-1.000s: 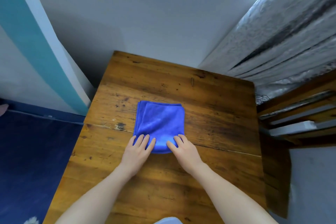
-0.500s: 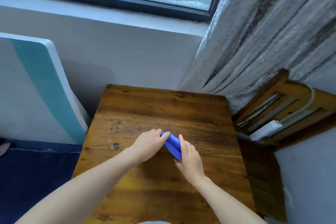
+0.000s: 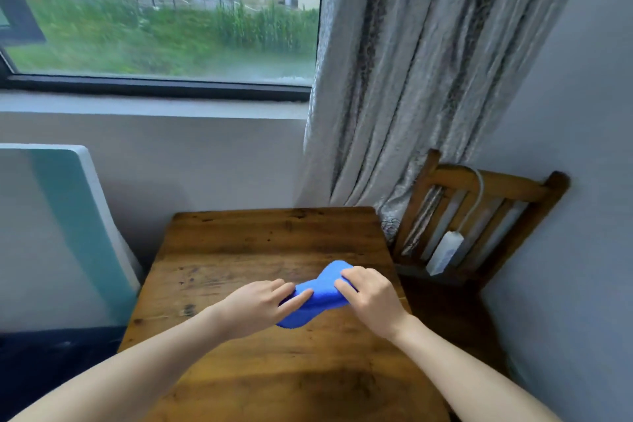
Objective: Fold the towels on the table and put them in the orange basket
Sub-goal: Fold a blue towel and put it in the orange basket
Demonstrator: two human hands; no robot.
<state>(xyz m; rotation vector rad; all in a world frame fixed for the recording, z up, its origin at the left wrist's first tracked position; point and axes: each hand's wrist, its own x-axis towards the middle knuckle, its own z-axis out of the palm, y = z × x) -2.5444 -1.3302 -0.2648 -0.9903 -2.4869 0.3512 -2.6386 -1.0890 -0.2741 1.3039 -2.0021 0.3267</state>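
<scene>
A folded blue towel (image 3: 318,298) is held between both hands just above the wooden table (image 3: 274,250), toward its right half. My left hand (image 3: 260,303) grips the towel's left end with fingers on top. My right hand (image 3: 370,295) grips its right end, fingers curled over the fold. The towel sags a little in the middle and bulges at the far and near ends. No orange basket is in view.
A wooden chair (image 3: 479,216) with a white power strip (image 3: 445,252) stands right of the table against the wall. A grey curtain (image 3: 411,79) hangs behind it. A white and teal board (image 3: 68,233) leans at the left. A window (image 3: 164,10) is above.
The towel lay flat under my fingertips; both hands have gathered it and lifted it off the table, moving right. The camera has tilted up to show the window.
</scene>
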